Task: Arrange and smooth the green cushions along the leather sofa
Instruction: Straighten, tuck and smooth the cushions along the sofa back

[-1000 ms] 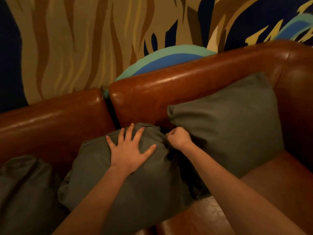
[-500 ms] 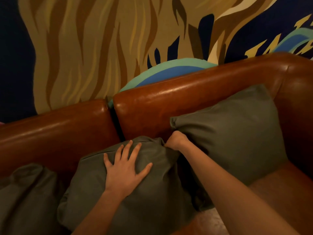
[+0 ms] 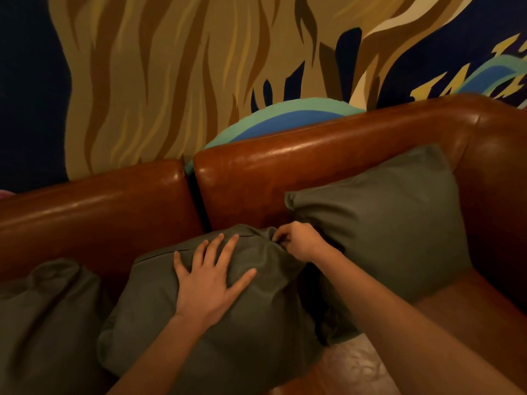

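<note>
A: Here's the sofa, brown leather, its backrest running from the left edge up to the right corner. Three green cushions sit along it.

B: All eyes on the middle cushion. It leans against the backrest just right of the gap between the two back sections, tilted, with its top edge bunched.

A: The left hand lies flat on the front of it, fingers straight and spread wide, thumb out to the right. It is pressing on the cloth, gripping nothing.

B: And the right hand?

A: Fingers curled in tight, pinching the cloth at the top right corner of that middle cushion. You can see creases running from the pinch across the fabric.

B: Just beside that hand stands the right cushion, propped upright in the sofa's right corner, against both backrest and armrest. Its face looks smooth. Its lower left side is behind the middle cushion and the right forearm.

A: Over at the left edge the left cushion slumps low on the seat, creased, partly out of view. It sits close to the middle one; whether they touch, I cannot tell.

B: Behind the sofa, a painted wall, tan streaks over dark blue.
</note>
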